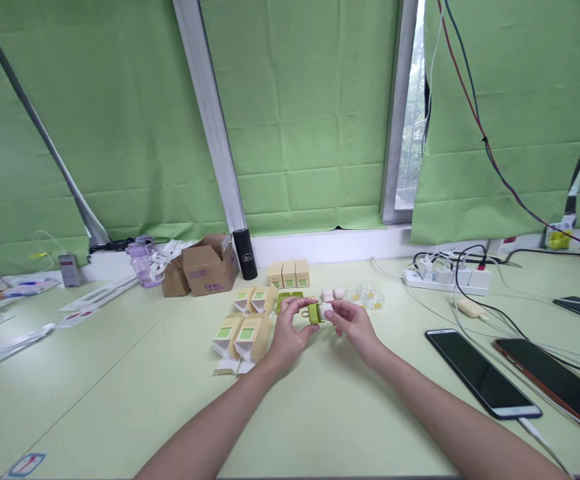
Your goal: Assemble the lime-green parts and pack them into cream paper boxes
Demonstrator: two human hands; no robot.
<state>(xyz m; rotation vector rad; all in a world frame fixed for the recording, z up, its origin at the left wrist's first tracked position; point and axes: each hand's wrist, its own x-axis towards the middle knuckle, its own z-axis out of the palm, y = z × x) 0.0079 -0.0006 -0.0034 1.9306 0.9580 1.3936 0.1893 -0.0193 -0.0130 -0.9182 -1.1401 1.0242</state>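
My left hand (288,331) and my right hand (351,323) meet above the middle of the pale green table (120,373). Together they pinch a small green and white item (317,312) between their fingertips; the green part sits by the left fingers, the white part by the right. Just left of my left hand lie several small beige boxes with green labels (243,333), some with open flaps. Behind the hands stand three closed beige boxes (289,273), a green tray (286,299) and small clear cases (365,295).
A brown cardboard box (209,268), a black cylinder (245,254) and a purple bottle (141,260) stand at the back left. A white power strip (447,275) with cables sits back right. Phones (481,373) lie at the right. Papers cover the far left.
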